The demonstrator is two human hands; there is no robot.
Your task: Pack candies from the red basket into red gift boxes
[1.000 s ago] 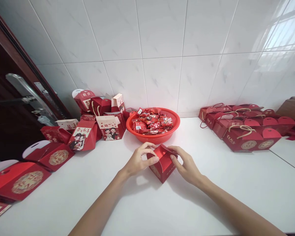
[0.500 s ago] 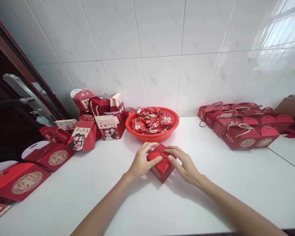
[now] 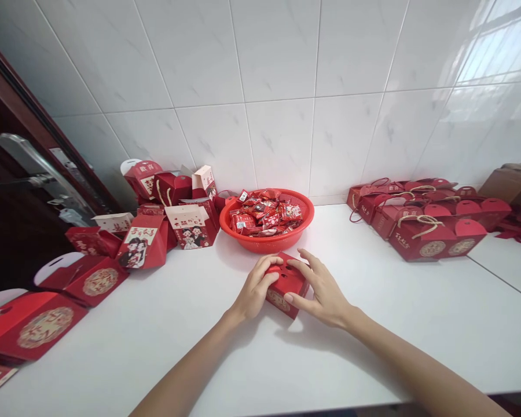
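A small red cardboard gift box [image 3: 293,282] sits on the white table in front of me, with small cut-out holes in its top flaps. My left hand [image 3: 256,286] grips its left side, thumb and curled fingers pressing on the top. From the right, my right hand [image 3: 323,289] spans the box, its thumb at the front edge and its fingers bent over the top. The fingers hide part of the flaps. Just behind the box stands a red plastic basket [image 3: 269,245] heaped with red-wrapped sweets [image 3: 267,215].
On the left, several red gift boxes [image 3: 144,242] stand in a cluster, some with lids raised. Several boxes with rope handles [image 3: 434,240] stand in rows on the right. Behind runs a tiled wall [image 3: 282,139]; a dark door with a metal handle [image 3: 37,159] is at left.
On the box top, the flaps have shifted and more cut-out holes show. My right thumb has moved from the top to the front edge. The view has turned slightly.
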